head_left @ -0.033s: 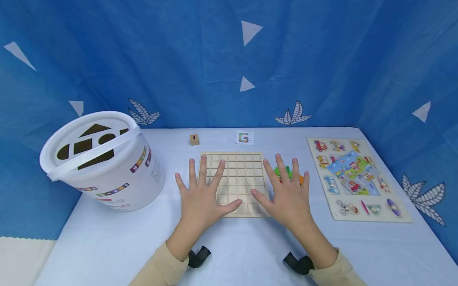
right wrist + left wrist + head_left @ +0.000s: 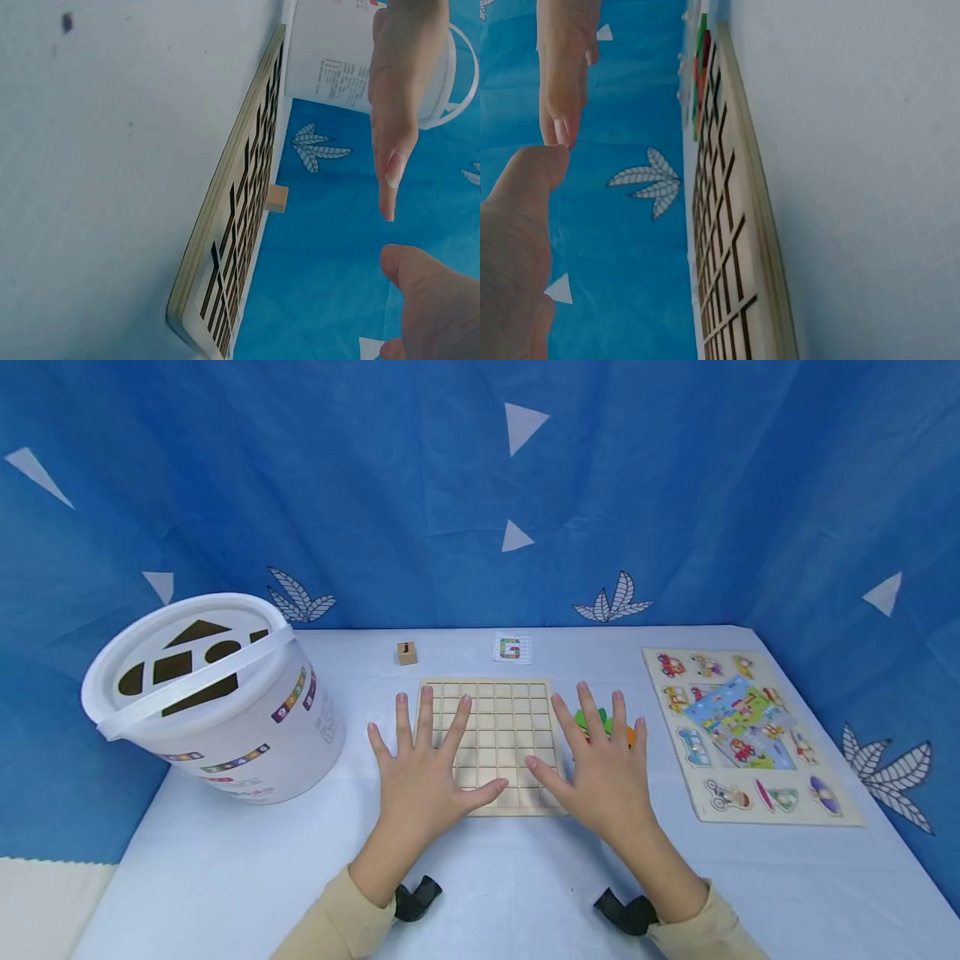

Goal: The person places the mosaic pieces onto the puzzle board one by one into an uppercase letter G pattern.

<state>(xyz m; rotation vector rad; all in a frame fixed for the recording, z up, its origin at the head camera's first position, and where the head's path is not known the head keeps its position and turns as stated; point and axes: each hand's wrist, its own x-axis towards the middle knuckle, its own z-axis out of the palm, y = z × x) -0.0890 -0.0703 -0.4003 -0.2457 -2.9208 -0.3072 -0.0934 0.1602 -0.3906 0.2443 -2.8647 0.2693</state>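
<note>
A wooden grid board [image 2: 504, 727] lies on the white table, its squares bare where they show. My left hand [image 2: 422, 785] hovers palm down over its left side, fingers spread wide and holding nothing. Over its right edge is my right hand [image 2: 609, 781], likewise spread and holding nothing. Both wrist views show the hands well above the grid board [image 2: 739, 225]. Partly hidden behind the right hand's fingers are green and orange pieces [image 2: 582, 720]. Beyond the board stand a small wooden cube [image 2: 407, 652] marked J and a card [image 2: 512, 648] with a coloured G.
At the left stands a large white bucket [image 2: 315, 747] with shaped holes in its lid and a strap handle. A wooden picture puzzle [image 2: 701, 777] lies at the right, with colourful cards [image 2: 742, 718] on it. A blue curtain [image 2: 420, 485] closes off the back.
</note>
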